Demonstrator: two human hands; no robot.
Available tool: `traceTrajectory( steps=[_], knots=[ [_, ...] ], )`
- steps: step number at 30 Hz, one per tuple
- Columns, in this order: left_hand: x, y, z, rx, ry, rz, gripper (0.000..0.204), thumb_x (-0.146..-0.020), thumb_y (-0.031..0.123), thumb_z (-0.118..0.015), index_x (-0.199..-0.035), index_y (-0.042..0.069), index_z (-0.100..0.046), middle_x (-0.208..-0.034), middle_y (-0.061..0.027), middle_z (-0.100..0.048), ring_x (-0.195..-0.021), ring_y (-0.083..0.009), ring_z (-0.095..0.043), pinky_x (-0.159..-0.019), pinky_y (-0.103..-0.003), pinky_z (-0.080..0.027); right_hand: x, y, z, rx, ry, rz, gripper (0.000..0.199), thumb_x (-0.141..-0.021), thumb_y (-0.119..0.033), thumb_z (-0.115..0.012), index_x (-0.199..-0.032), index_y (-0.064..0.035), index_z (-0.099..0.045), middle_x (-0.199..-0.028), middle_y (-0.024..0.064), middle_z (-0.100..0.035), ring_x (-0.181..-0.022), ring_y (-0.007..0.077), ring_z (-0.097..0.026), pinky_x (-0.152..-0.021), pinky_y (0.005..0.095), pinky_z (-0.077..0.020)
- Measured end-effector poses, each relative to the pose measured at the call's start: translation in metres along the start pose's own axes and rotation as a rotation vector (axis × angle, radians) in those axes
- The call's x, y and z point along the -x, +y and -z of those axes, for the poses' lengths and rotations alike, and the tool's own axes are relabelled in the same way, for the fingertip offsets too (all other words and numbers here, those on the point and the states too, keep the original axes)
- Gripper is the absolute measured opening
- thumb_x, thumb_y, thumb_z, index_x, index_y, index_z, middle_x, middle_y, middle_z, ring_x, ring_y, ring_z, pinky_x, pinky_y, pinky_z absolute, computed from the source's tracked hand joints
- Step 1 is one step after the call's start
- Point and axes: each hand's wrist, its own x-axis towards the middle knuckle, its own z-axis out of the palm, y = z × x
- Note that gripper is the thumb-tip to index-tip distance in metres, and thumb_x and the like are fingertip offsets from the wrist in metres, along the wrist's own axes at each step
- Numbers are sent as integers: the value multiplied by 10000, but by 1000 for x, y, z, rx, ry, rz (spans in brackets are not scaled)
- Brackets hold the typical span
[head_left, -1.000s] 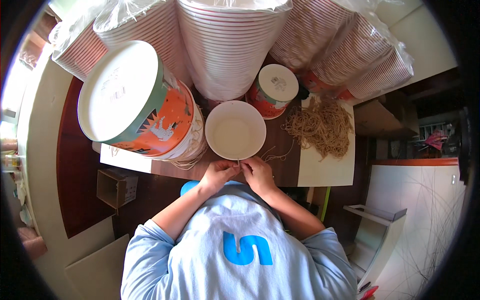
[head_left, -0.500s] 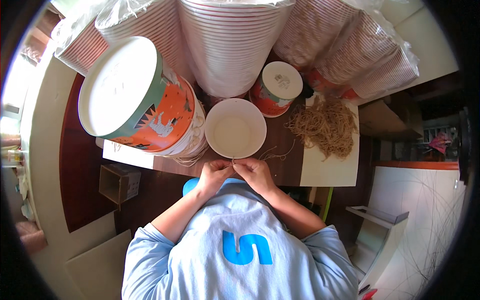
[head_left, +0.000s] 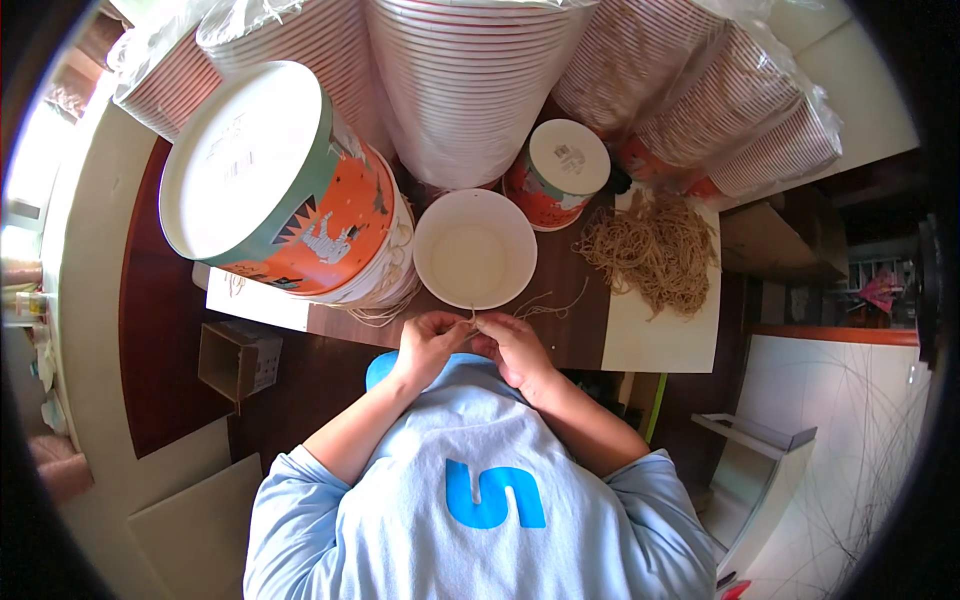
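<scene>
A white paper bucket (head_left: 428,252) stands with its open mouth facing me, right in front of my hands. At its near rim a thin piece of brown twine (head_left: 474,316) shows between my fingertips. My left hand (head_left: 430,347) pinches the twine from the left, and my right hand (head_left: 515,347) pinches it from the right. Both hands nearly meet just below the rim; the fingers partly hide the twine. Loose twine strands (head_left: 560,308) lie on the brown table (head_left: 575,335) to the right of the bucket.
A tangled heap of twine (head_left: 655,250) lies on white board (head_left: 655,345) at the right. Left stands a large orange-green upturned bucket (head_left: 335,225) on stacked ones; a smaller upturned bucket (head_left: 560,175) sits behind. Plastic-wrapped bucket stacks (head_left: 470,90) line the back. A cardboard box (head_left: 235,362) is at lower left.
My right hand has turned, and its lower fingers now curl down beneath the pinch. Both hands remain at the bucket's near rim with the twine.
</scene>
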Motion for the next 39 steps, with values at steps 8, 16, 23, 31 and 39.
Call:
traceTrajectory(
  steps=[8,16,23,31,39],
  knots=[
    [9,8,-5,-555,105,-364,158,-793,37,-644,-946,-1,-634,-844,-90,-644,-728,-167,-634,-638,-270,-524,-2,2,4,-95,-61,-167,122,-843,-206,-632,-899,-98,-639,-779,-17,-615,-646,74,-520,-602,215,-416],
    [8,10,-1,-793,79,-823,231,-718,11,-680,-943,56,-651,-875,-103,-633,-751,-261,-634,-633,-321,-525,3,3,-2,-10,-10,-48,136,-831,-219,-635,-881,-95,-660,-782,-23,-625,-638,60,-493,-605,206,-403],
    [8,9,3,-742,71,-796,176,-734,-2,-658,-904,44,-656,-816,-98,-630,-668,-232,-624,-579,-301,-509,3,0,-4,44,34,-95,148,-820,-243,-647,-857,-100,-660,-761,-33,-608,-628,60,-479,-582,219,-391],
    [11,10,3,-715,69,-664,159,-745,2,-649,-901,36,-653,-751,-82,-611,-539,-167,-552,-487,-257,-447,-4,7,-3,47,-53,-55,147,-830,-267,-644,-865,-125,-658,-795,-48,-604,-660,58,-485,-617,217,-393],
    [10,12,4,-710,61,-644,150,-753,2,-643,-901,25,-648,-783,-102,-636,-620,-207,-612,-539,-281,-490,-1,5,-7,83,-16,-33,144,-836,-260,-638,-879,-125,-657,-772,-52,-603,-651,46,-485,-607,215,-394]
  ],
)
